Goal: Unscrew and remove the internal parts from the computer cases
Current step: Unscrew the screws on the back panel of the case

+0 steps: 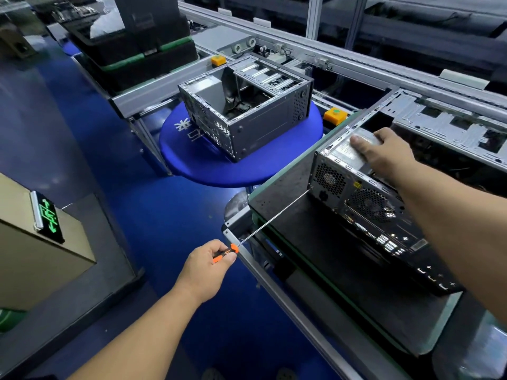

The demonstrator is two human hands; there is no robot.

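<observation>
Computer case [365, 204], 3 o'clock on belt: sheet steel, stiff, prob. heavy, sharp edges; hold by top rim. Right hand [384, 152] presses flat on power supply [354, 149]. Left hand [211, 267] grips screwdriver [263, 223], tip at rear panel.

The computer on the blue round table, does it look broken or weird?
Not broken. The computer case sits squarely on the blue round table, side panel off and mostly hollow inside, with a few loose black cables at the bottom. That suits a case being stripped, so nothing stands out.
</observation>
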